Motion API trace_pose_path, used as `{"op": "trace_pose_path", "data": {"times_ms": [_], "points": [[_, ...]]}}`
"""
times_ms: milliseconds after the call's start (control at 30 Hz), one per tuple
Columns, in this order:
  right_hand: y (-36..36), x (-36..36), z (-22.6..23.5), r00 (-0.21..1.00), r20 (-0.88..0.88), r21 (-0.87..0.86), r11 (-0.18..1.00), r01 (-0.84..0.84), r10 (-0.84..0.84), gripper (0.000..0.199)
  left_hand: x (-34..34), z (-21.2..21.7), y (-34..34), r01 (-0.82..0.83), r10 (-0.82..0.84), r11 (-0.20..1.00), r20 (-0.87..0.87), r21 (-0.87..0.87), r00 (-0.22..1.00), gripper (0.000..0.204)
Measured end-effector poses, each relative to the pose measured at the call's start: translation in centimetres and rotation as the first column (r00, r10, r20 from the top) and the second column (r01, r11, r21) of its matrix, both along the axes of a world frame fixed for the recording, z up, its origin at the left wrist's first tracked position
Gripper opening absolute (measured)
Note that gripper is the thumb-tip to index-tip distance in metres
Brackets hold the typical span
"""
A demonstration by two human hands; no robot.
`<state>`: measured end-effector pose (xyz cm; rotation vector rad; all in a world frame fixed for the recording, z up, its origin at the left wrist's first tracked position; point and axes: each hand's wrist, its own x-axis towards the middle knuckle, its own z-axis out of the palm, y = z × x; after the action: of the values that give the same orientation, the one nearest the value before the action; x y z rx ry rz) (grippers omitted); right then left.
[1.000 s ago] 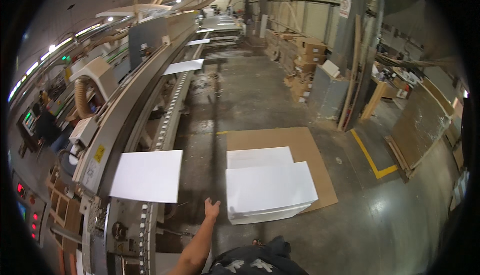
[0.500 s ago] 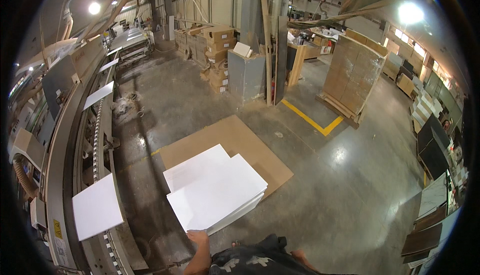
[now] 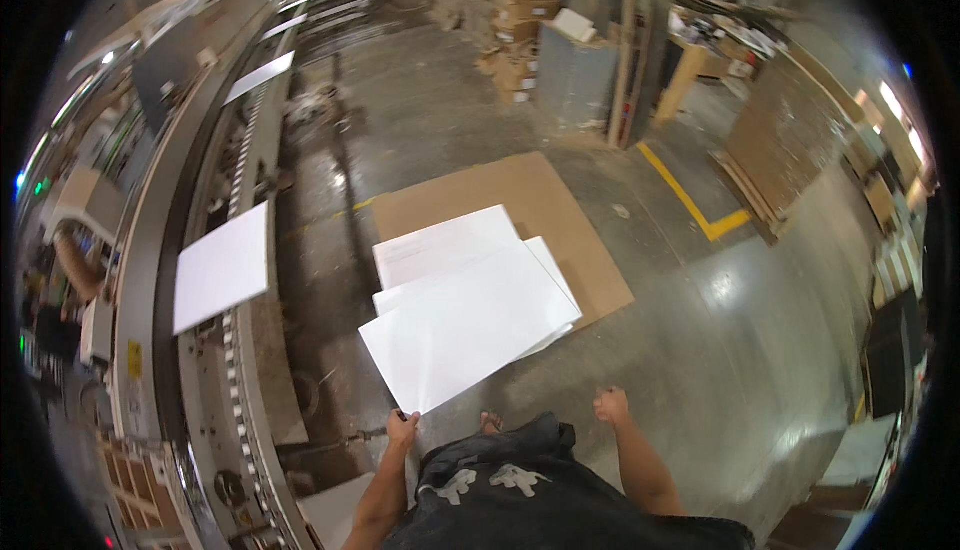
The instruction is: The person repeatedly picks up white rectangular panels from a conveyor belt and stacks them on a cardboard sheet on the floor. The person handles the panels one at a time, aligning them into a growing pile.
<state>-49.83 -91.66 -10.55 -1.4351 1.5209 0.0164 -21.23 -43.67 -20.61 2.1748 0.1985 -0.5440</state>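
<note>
Both hands now show: left hand [image 3: 402,428] pinches the near corner of the top large white rectangular panel [image 3: 468,323] stacked over brown cardboard sheet [image 3: 560,220]; right hand [image 3: 610,406] hangs fisted, holding nothing

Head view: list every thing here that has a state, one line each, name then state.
left hand: gripping the near corner of the top white panel
right hand: closed in a loose fist, holding nothing
top white panel: lying skewed on the stack
white panel stack: resting on the brown board
brown board: flat on the floor
white panel on conveyor: lying flat, untouched
</note>
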Motion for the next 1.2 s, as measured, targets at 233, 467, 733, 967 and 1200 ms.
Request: {"op": "trace_pose_path", "data": {"times_ms": [233, 467, 733, 967, 1200], "points": [[-1.2, 18.6, -4.5, 0.772, -0.279, -0.401, 0.661, -0.634, 0.571, 0.051, -8.4, 13.9, 11.2, -0.343, 0.338, 0.832, -0.092, -0.436, 0.937, 0.039], [15.7, 22.3, -9.8, 0.751, 0.057, -0.002, 0.753, -0.659, 0.658, 0.077, -15.7, 26.4, 22.2, -0.606, 0.714, 0.668, 0.143, -0.432, 0.686, 0.051], [34.0, 20.7, -2.2, 0.756, 0.480, 0.098, 0.829, -0.551, 0.446, 0.059, -25.0, 28.8, 32.0, -0.819, 0.970, 0.243, 0.141, -0.520, 0.199, 0.052], [43.4, 19.0, 5.8, 0.659, 0.660, 0.225, 0.742, -0.632, 0.360, 0.052, -28.4, 24.3, 39.1, -0.779, 0.995, -0.047, 0.040, -0.626, -0.092, 0.031], [55.4, 12.7, 14.0, 0.684, 0.553, 0.150, 0.750, -0.644, 0.476, 0.046, -28.9, 21.6, 43.6, -0.878, 0.996, 0.064, 0.084, -0.475, 0.027, 0.026]]}}
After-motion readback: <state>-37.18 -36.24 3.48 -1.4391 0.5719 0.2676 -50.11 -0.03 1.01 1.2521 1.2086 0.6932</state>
